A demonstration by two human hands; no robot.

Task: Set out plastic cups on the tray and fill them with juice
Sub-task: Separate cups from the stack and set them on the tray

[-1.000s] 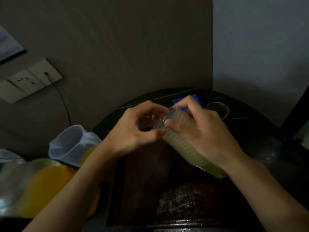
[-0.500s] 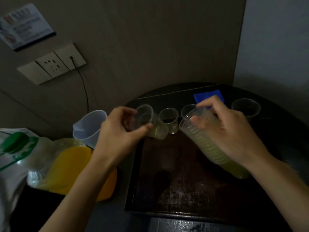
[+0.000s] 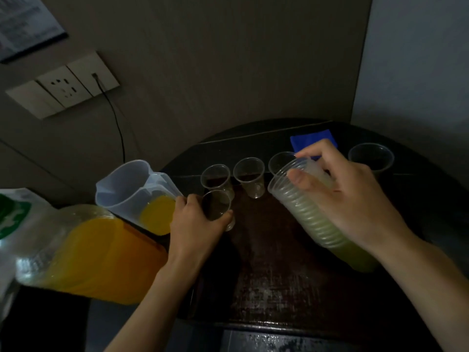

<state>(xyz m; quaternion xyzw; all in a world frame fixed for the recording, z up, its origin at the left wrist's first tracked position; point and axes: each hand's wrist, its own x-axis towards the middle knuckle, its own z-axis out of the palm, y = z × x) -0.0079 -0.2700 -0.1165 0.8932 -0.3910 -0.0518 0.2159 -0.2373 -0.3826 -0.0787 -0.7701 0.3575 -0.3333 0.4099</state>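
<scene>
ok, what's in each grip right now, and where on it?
Left grip: a single clear cup, fingers curled round its side wall. Right grip: the stack of cups, held round its upper part, thumb just below the rim.

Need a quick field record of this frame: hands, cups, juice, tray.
left hand: grips one clear plastic cup, just in front of the row
right hand: holds tilted stack of clear plastic cups
cups set out: three empty clear cups in a row, far edge of dark tray
juice: orange, in translucent plastic jug left of tray; none poured into cups
</scene>
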